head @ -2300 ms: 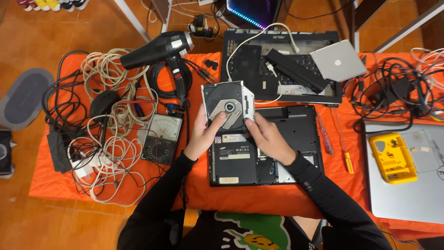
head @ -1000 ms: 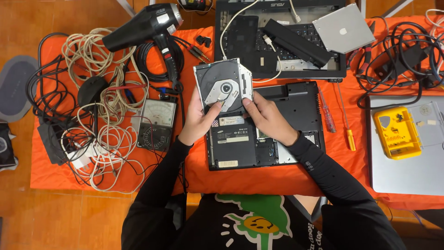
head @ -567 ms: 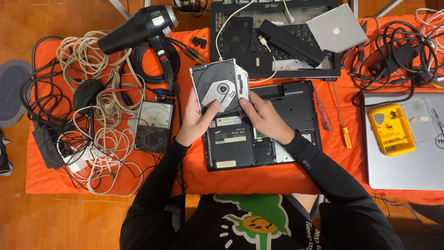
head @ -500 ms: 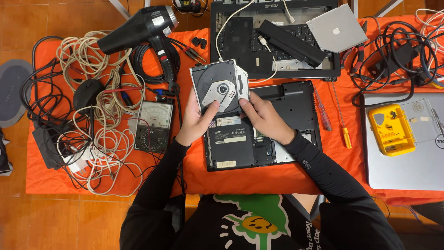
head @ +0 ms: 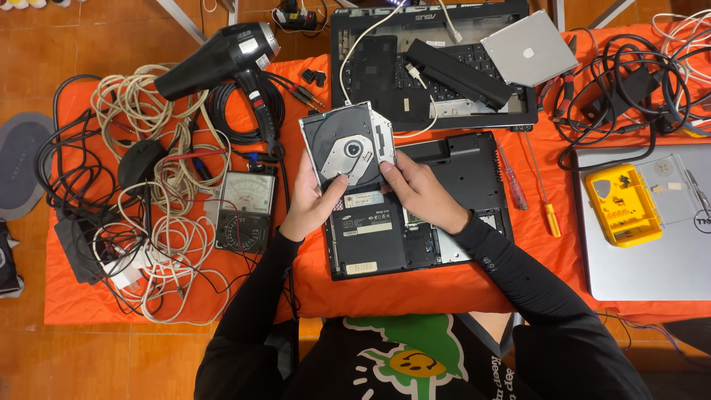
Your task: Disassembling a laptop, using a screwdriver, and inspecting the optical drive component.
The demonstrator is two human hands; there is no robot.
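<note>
Optical drive [head: 346,147] held up between both hands, just above the upturned laptop base [head: 418,211]. Left hand [head: 315,204] fingers closed on near-left corner, right hand [head: 418,191] fingers pinching near-right edge. Long axis tilted slightly away from fingers, toward hairdryer [head: 222,58].

The upturned black laptop base [head: 444,215] is partly covered by the left hand [head: 315,204], the right hand [head: 422,194] and the silver-and-black optical disc drive [head: 348,146] in their grip. The drive's lower edge is hidden behind the fingers. The silver closed laptop [head: 652,252] runs off the right edge. A grey oval pad [head: 18,163] is cut by the left edge. Labels on the base are too small to read. The orange-clothed desk [head: 415,285] hides the person's lap.
</note>
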